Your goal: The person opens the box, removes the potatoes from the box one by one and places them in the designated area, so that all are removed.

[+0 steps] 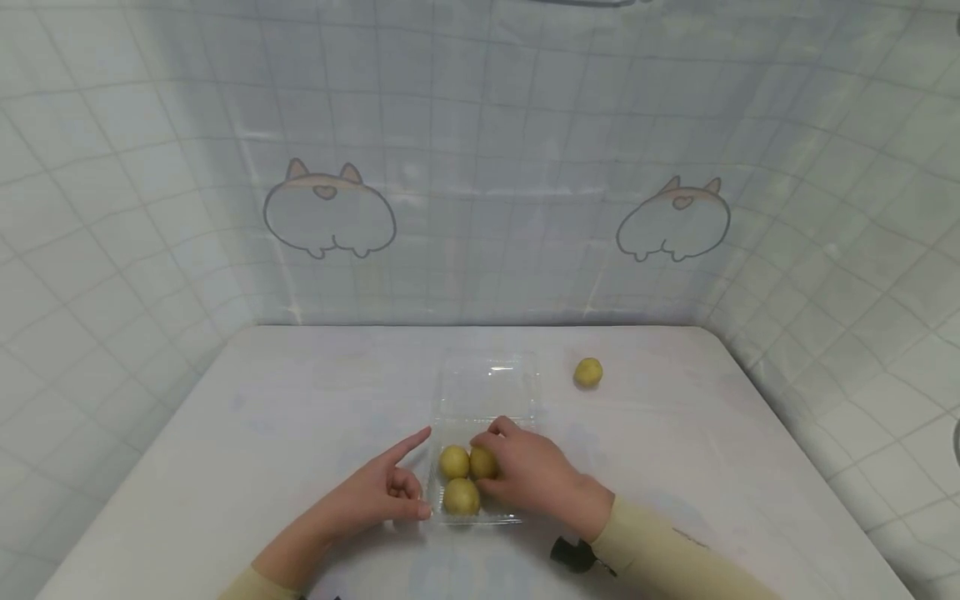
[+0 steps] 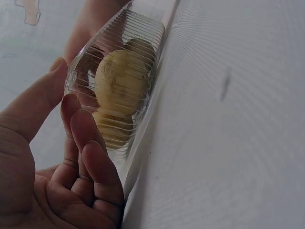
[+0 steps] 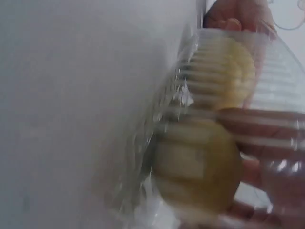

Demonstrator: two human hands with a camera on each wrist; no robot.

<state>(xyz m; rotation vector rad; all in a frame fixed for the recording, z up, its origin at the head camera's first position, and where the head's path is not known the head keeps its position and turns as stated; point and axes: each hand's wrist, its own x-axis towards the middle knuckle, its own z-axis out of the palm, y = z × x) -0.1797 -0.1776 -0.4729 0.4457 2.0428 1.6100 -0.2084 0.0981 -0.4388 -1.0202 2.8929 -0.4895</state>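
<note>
A clear plastic hinged box (image 1: 487,522) lies on the white table with its lid (image 1: 487,392) folded back. Two yellow potatoes (image 1: 454,462) sit along the left of its base. Inside the box, my right hand (image 1: 536,475) grips a third potato (image 1: 482,463), thumb and fingers around it. My left hand (image 1: 378,492) is at the box's left side, index finger straight, thumb by the near corner, other fingers bent. In the left wrist view the thumb tip touches the ribbed plastic. Through the box wall, the right wrist view shows blurred potatoes (image 3: 198,167).
Another potato (image 1: 588,372) rests at the back right of the table, to the right of the lid. Black wrist gear (image 1: 573,554) shows below the right sleeve. Checked curtains (image 1: 480,208) stand behind the table and at both sides.
</note>
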